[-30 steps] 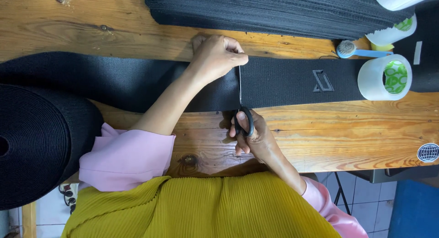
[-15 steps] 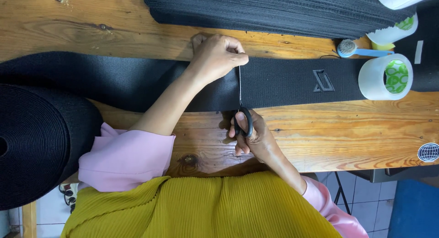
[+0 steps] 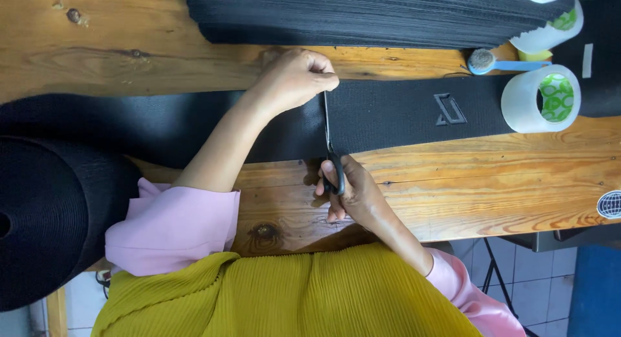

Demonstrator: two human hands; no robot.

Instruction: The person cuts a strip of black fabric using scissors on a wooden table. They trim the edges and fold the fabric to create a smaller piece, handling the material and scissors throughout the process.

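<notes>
A wide black elastic band (image 3: 401,114) lies across the wooden table (image 3: 491,182), running from a big black roll (image 3: 45,214) at the left. My left hand (image 3: 294,78) pinches the band's far edge and holds it flat. My right hand (image 3: 352,191) grips black scissors (image 3: 331,152) at the band's near edge. The blades reach across the band just right of my left fingers. To the right of the blades the band carries a raised angular logo patch (image 3: 451,108).
A thick stack of black band pieces (image 3: 362,13) lies along the far side of the table. A clear tape roll with a green core (image 3: 543,97) sits on the band at the right, and a small blue-handled brush (image 3: 498,64) lies behind it. A tiled floor shows below the near edge.
</notes>
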